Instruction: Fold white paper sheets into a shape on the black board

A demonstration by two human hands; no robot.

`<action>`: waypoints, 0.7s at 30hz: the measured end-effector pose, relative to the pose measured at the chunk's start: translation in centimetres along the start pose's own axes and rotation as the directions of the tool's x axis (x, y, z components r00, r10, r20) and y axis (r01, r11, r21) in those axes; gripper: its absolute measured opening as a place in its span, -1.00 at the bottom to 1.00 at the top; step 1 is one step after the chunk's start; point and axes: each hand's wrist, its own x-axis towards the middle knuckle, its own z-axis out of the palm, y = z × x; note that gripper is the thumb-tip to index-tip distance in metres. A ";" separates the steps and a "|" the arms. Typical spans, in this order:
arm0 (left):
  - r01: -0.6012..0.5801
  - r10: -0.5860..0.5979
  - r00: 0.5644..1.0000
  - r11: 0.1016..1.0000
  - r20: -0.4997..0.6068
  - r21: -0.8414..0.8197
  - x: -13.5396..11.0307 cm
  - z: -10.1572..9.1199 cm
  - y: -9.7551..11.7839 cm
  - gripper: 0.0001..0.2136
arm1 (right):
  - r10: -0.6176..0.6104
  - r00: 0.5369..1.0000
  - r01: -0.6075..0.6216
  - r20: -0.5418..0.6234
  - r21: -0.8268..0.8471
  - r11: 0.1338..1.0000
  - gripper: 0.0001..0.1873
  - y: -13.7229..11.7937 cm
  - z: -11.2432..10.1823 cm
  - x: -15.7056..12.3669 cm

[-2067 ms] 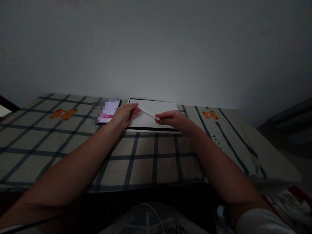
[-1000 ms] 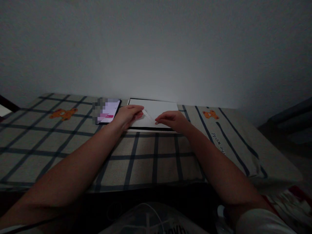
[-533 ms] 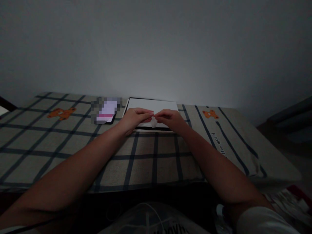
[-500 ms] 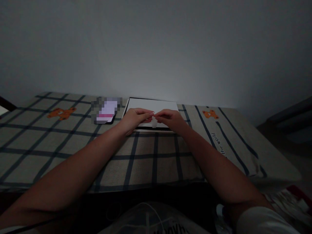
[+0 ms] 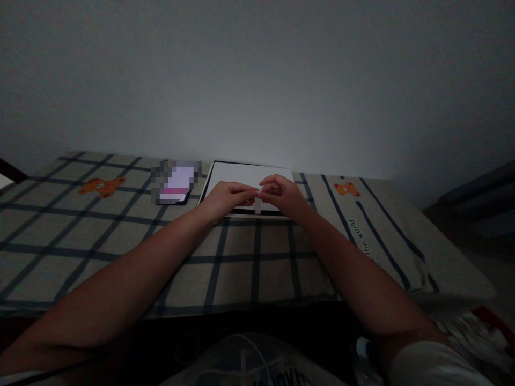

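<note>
A narrow white strip (image 5: pixel 258 207), perhaps paper or tape, hangs down between my two hands. Its upper end is pinched in the fingertips of my left hand (image 5: pixel 227 199), which reaches in from the left. From the right, my right hand (image 5: pixel 286 197) meets it there, thumb against the strip's top and the forefinger raised a little apart. Fingers partly hide the strip's top. Beneath both hands lies a shallow box-like tray (image 5: pixel 245 172) with a flat white surface and dark inner edges.
Left of the tray lies a phone (image 5: pixel 177 182) with a lit, partly blurred screen. A checked cloth with bear prints covers the table (image 5: pixel 237 268). The pale wall (image 5: pixel 257 80) rises right behind the table.
My right hand's fingers have lifted and spread slightly. My left fingertips and the white strip have shifted a little to the right and down.
</note>
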 end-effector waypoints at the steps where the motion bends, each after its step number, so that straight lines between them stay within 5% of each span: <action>1: -0.002 0.002 1.000 1.000 -0.002 0.010 0.0 0.0 0.0 -0.95 | 0.000 1.000 0.000 0.001 -0.002 1.000 -0.59 0.1 0.0 0.0; 8: -0.073 0.073 0.997 0.997 -0.030 0.022 0.6 -0.3 -0.8 -0.89 | 0.051 0.998 -0.050 -0.025 0.023 0.998 -0.62 -0.3 0.3 0.0; 15: -0.148 0.148 0.973 0.989 -0.179 0.016 0.9 -0.6 -1.1 -0.79 | 0.160 0.973 -0.172 0.168 0.058 0.983 -0.54 -0.5 0.9 -0.3; 21: -0.149 0.144 0.968 0.989 -0.205 -0.013 0.8 -0.5 -1.0 -0.80 | 0.171 0.978 -0.179 0.123 0.057 0.982 -0.55 -0.4 0.8 -0.3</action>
